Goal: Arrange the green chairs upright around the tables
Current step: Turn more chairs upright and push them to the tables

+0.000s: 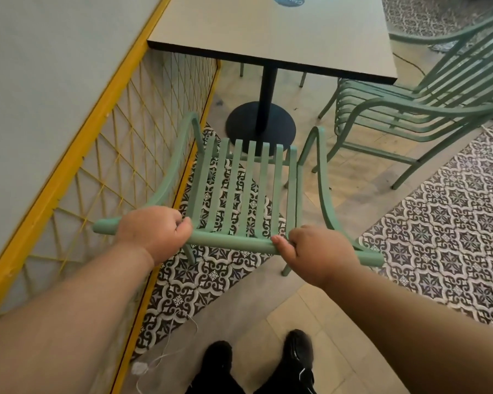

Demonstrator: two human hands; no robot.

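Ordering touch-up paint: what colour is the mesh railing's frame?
Yellow railing frame, seen in head view.

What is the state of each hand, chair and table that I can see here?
Beige rectangular table, standing on its black pedestal.
Near green slatted metal chair, upright, facing the table.
Left hand, grips the near chair's top rail.
Right hand, grips the same rail.
Second green metal chair, upright at the table's right side.

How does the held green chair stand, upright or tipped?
Upright: the chair has its seat facing up and legs pointing down; the left hand and right hand grip its back rail.
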